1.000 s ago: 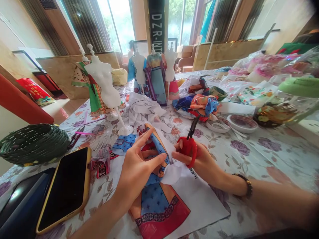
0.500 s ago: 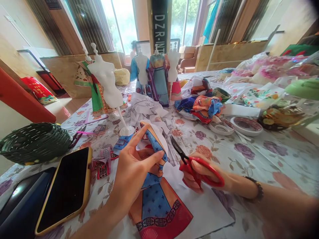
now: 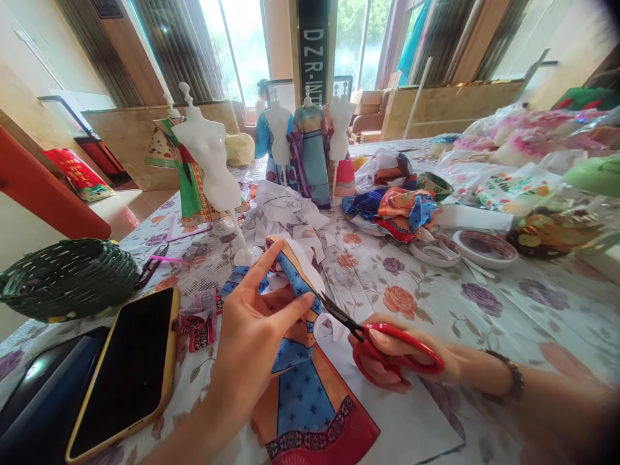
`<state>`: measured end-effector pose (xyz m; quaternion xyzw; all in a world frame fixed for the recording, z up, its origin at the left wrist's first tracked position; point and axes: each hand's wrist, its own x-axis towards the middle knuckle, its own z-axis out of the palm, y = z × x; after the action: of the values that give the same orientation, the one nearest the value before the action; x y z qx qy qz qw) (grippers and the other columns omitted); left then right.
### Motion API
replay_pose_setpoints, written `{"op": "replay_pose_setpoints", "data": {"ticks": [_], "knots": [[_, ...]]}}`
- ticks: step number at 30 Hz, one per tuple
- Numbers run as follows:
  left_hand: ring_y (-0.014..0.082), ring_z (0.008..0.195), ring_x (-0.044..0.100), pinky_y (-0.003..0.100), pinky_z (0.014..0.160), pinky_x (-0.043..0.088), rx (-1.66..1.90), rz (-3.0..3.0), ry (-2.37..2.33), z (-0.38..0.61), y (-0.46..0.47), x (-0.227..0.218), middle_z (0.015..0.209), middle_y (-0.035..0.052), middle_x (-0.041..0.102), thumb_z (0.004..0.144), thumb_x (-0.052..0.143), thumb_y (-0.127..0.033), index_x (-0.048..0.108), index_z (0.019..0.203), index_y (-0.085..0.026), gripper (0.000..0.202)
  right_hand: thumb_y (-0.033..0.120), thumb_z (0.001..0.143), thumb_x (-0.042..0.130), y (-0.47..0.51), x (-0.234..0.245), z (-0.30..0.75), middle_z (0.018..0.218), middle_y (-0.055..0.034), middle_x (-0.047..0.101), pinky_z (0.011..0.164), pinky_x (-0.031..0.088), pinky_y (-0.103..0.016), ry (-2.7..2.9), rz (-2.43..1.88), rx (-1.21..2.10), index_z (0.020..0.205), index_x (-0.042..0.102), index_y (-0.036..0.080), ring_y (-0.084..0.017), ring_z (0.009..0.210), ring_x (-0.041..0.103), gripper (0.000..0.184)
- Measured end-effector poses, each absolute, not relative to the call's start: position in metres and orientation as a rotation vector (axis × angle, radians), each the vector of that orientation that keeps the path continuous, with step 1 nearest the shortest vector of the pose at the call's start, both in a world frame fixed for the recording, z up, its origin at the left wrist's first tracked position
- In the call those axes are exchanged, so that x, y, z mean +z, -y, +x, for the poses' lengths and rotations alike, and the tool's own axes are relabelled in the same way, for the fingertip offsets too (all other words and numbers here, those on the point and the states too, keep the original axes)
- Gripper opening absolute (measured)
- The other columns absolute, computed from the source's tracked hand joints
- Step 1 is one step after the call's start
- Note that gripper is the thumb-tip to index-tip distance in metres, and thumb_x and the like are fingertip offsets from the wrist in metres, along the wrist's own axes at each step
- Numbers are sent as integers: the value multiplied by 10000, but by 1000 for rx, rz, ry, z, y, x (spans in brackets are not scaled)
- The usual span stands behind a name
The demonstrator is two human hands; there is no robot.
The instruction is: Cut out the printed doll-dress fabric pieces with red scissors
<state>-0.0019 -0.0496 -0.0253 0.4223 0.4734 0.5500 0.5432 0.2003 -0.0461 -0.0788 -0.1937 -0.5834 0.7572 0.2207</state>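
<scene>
My left hand (image 3: 264,323) pinches a piece of printed fabric (image 3: 296,276), blue with orange edging and a white margin, holding it up off the table. Its lower part (image 3: 305,394), blue and orange with a dark patterned band and red hem, hangs down over white material (image 3: 411,420). In my right hand (image 3: 387,355) are red-handled scissors (image 3: 404,342), my fingers through the loops. Their dark blades, slightly apart, have their tips at the fabric's right edge, close to my left thumb. Whether they bite into the cloth I cannot tell.
A bare white dress form (image 3: 208,155) stands ahead, dressed forms behind it. Left lie a phone (image 3: 126,368) and a green woven basket (image 3: 68,278). White scraps (image 3: 285,206) pile up in the middle; fabric pieces (image 3: 392,206) and tape rolls (image 3: 484,248) lie to the right.
The scissors have moved left and slightly down, their tips now at the fabric's edge, and the blades have parted a little. My left hand keeps its pinch, almost unmoved.
</scene>
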Motion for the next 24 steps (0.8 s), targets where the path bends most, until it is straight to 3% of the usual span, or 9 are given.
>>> {"op": "replay_pose_setpoints", "data": {"ticks": [10, 20, 24], "knots": [[133, 532, 610, 233, 447, 571, 1282, 970, -1131, -2, 50, -25, 710, -23, 695, 616, 840, -139, 544, 1372, -350, 839, 583, 947, 461, 47, -86, 202, 549, 41, 408, 402, 269, -195, 1572, -498, 2135, 620, 434, 174, -61, 449, 372, 524], [142, 531, 614, 227, 432, 555, 1285, 1005, -1109, 2, 55, -25, 664, -15, 671, 674, 812, -194, 521, 1396, -311, 787, 662, 886, 495, 53, -82, 196, 568, 45, 388, 416, 240, -216, 1574, -636, 2056, 607, 397, 184, -61, 459, 347, 562], [129, 522, 605, 219, 446, 551, 1288, 997, -1103, 3, 56, -24, 654, -20, 671, 675, 805, -172, 531, 1385, -321, 776, 593, 943, 455, 57, -89, 200, 602, 42, 381, 433, 247, -214, 1582, -667, 2008, 645, 390, 187, -69, 497, 334, 507]]}}
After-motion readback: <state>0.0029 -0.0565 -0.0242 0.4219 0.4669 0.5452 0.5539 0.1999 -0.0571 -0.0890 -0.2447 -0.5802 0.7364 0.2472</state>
